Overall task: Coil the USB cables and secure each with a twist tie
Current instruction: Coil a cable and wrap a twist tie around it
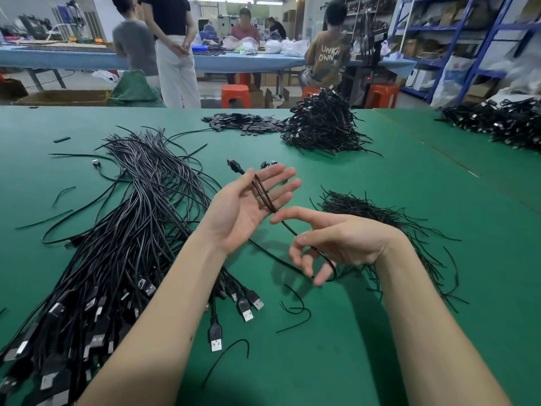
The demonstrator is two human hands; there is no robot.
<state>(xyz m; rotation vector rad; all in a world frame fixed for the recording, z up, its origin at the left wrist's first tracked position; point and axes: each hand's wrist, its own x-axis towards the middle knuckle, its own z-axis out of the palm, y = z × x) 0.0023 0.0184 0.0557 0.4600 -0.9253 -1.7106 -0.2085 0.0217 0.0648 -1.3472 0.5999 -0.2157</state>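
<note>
Green matting covers the table (380,200). At nine o'clock from my hands lies the large bundle of uncoiled USB cables (123,230), plugs toward me. At twelve o'clock, far across the table, stands a heap of finished coils (322,124). At three o'clock, just beyond my right wrist, lies a loose pile of twist ties (380,218). My left hand (248,206) is raised palm up, fingers straight and spread, with a black USB cable (265,194) looped twice across them, its plug projecting past the fingers. My right hand (330,244) has its fingers loosely curled, thumb and forefinger guiding the same cable's trailing length, which curves round under the fingers.
</note>
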